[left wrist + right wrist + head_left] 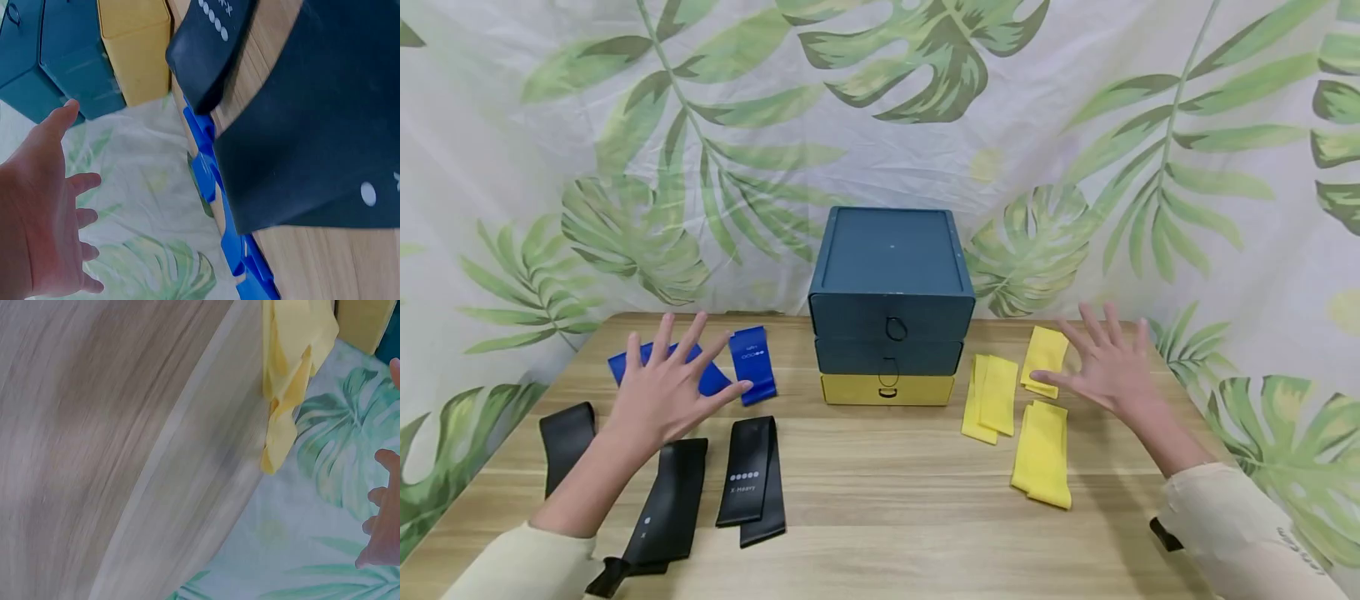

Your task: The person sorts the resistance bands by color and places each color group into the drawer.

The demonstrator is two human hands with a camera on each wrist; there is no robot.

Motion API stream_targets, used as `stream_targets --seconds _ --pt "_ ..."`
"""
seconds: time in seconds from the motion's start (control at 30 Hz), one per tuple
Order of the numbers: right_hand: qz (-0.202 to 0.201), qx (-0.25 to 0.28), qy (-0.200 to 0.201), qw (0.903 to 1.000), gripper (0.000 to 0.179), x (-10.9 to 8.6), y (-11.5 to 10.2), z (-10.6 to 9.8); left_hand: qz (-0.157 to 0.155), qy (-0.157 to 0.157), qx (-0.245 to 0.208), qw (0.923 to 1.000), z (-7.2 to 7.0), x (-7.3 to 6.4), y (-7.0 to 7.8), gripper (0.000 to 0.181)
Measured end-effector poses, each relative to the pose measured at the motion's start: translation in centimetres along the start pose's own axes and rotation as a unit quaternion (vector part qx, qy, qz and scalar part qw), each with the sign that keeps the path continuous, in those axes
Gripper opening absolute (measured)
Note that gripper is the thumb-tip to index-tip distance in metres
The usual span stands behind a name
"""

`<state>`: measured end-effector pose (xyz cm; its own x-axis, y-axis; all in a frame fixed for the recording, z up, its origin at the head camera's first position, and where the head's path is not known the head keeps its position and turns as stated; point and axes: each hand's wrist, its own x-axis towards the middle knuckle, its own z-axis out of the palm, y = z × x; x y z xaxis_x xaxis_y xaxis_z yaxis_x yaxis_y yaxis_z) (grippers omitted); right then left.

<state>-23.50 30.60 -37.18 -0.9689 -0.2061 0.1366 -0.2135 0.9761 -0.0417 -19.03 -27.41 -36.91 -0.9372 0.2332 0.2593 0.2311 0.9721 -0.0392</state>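
Fingers spread wide, my left hand (664,390) hovers over the left of the table and holds nothing. Beneath and around it lie blue resistance bands (752,364) and black resistance bands (670,500), one black band (749,475) printed "X-Heavy". My right hand (1108,367), also spread and holding nothing, is raised beside folded yellow resistance bands (1043,454) on the right. In the left wrist view the left hand (50,212) is apart from every band. Only part of the right hand (384,512) shows in the right wrist view.
At the back centre stands a stack of drawer boxes, dark blue ones (892,250) above a yellow one (887,389), with loop pulls in front. A leaf-patterned cloth (760,125) hangs behind the wooden table (895,500).
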Motion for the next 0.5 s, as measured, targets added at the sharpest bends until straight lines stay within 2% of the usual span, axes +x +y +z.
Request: stream_targets --seconds 0.5 --pt "-0.041 -0.003 0.035 0.9986 0.101 1.1 -4.1 -0.8 0.041 0.012 -0.025 0.9988 -0.7 1.0 3.6 0.091"
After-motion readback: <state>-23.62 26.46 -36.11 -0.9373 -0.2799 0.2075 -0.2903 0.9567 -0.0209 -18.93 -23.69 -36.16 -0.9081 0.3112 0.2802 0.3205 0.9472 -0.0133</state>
